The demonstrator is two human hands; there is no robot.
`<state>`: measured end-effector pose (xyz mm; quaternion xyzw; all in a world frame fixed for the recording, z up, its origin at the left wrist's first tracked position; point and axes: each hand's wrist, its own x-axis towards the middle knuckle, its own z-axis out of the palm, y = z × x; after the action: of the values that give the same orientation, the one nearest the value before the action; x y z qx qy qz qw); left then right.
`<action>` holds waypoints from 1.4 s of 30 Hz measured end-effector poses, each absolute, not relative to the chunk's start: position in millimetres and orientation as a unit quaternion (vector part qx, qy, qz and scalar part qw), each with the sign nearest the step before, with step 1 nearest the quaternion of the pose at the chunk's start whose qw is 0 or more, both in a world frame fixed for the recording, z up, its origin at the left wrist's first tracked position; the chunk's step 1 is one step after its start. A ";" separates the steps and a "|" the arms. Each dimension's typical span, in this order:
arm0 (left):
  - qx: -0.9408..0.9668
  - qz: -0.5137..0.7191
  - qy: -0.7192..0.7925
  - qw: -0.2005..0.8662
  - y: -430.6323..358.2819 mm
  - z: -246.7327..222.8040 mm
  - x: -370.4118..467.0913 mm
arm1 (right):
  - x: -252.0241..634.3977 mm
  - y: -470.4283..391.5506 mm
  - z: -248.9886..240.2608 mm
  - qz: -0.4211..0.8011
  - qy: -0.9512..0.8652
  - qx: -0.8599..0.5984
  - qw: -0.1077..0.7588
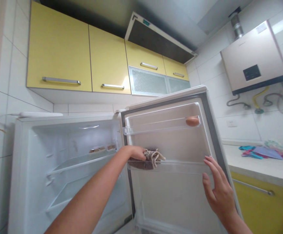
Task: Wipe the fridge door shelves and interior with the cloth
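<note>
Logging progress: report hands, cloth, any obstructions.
Left fingers gripping cloth at door bin. Right fingers empty, open. Egg in bin above, clear of cloth.

Cloth in lower door rack, egg in upper rack — cabinets above

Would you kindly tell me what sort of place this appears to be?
Most likely a home kitchen: there is an open refrigerator, yellow wall cabinets with metal handles, and a countertop over another yellow cabinet.
</note>
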<state>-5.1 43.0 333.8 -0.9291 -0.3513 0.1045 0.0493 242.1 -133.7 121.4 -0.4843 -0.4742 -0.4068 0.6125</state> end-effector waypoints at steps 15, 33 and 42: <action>-0.925 -0.063 -0.054 0.371 6.5 317.8 14.3 | 250.4 -127.4 121.0 -0.392 -0.469 -0.490 0.622; -0.831 -0.167 -0.136 0.512 76.1 310.3 -33.6 | 254.0 -122.8 121.5 -0.382 -0.462 -0.499 0.625; -0.819 -0.216 -0.150 0.510 53.1 310.2 5.1 | 248.1 -120.2 121.6 -0.373 -0.455 -0.498 0.637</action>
<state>5.1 53.1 310.2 -0.8192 -0.1496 -0.2160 0.5098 248.1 -120.2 121.6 -0.4981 -0.4547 -0.3733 0.6370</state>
